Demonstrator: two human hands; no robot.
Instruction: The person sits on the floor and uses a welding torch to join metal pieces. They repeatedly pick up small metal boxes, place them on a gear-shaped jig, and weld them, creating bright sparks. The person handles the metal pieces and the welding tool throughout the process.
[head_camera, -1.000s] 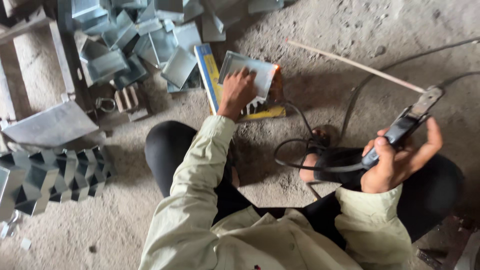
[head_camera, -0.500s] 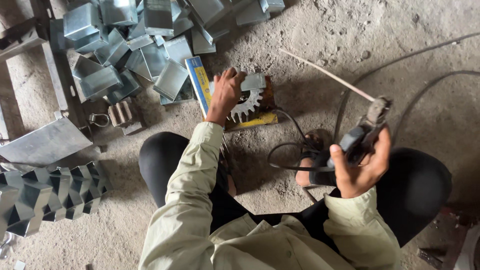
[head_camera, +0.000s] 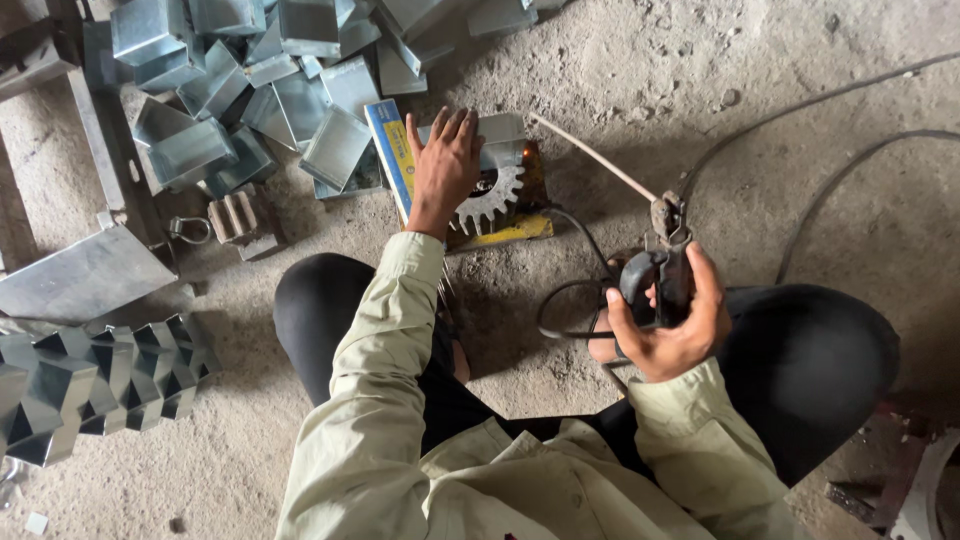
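We are at the welding step. Our left hand (head_camera: 443, 165) lies flat, fingers spread, pressing a small grey metal piece (head_camera: 500, 130) down over the toothed gear (head_camera: 490, 200), at twelve o'clock from our knees. Our right hand (head_camera: 672, 325), at three o'clock, is closed around the electrode holder (head_camera: 662, 268), its rod (head_camera: 592, 157) reaching to eleven o'clock, where a small glow shows at the tip. The next move, we judge, calls for a steady rod tip on the joint and a firm hold-down.
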